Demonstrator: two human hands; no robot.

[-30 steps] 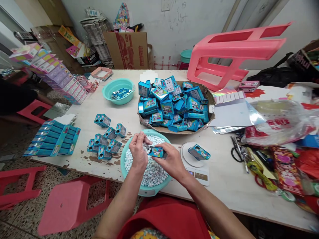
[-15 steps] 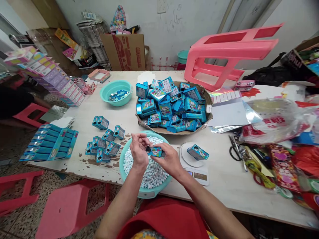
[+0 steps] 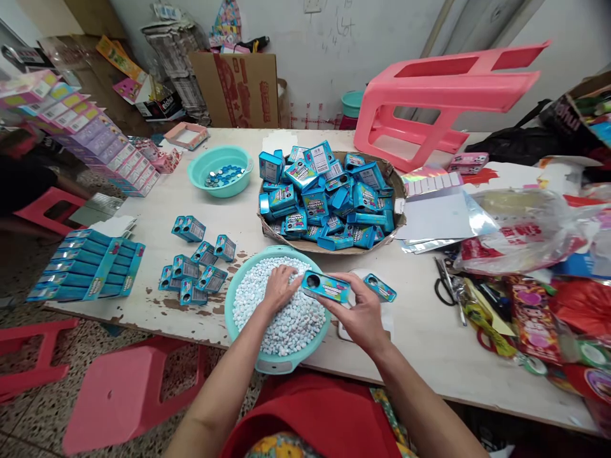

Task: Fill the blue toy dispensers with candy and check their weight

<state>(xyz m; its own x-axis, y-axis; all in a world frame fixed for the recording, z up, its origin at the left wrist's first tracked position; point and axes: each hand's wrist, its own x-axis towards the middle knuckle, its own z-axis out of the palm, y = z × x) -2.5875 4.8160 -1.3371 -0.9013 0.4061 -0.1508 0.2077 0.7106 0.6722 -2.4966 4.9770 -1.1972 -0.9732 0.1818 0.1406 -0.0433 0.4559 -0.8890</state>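
Note:
My left hand [image 3: 280, 289] rests on the small white and pale blue candies [image 3: 296, 324] in a teal basin [image 3: 274, 364]. Its fingers are a little apart and bent down into the pile; the tips are partly hidden. Above the basin's right side, my right hand [image 3: 360, 312] is closed around a blue candy tin [image 3: 327, 286]. The tin lies on its side, its round dark opening turned toward the left hand. Behind the right hand, another blue tin [image 3: 379, 287] lies on a white scale [image 3: 392, 318], which is mostly covered by that hand.
A cardboard tray [image 3: 286, 240] heaped with blue tins stands behind the basin. Several tins [image 3: 195, 270] with openings up stand at left, near stacked blue display boxes [image 3: 90, 264]. A teal bowl [image 3: 222, 191] holds small round pieces. Scissors [image 3: 446, 283] and packaging lie right, below an overturned pink stool [image 3: 429, 102].
My left hand has moved from the tin's opening down into the candies. My right hand has shifted right with the tin and turned its opening into view.

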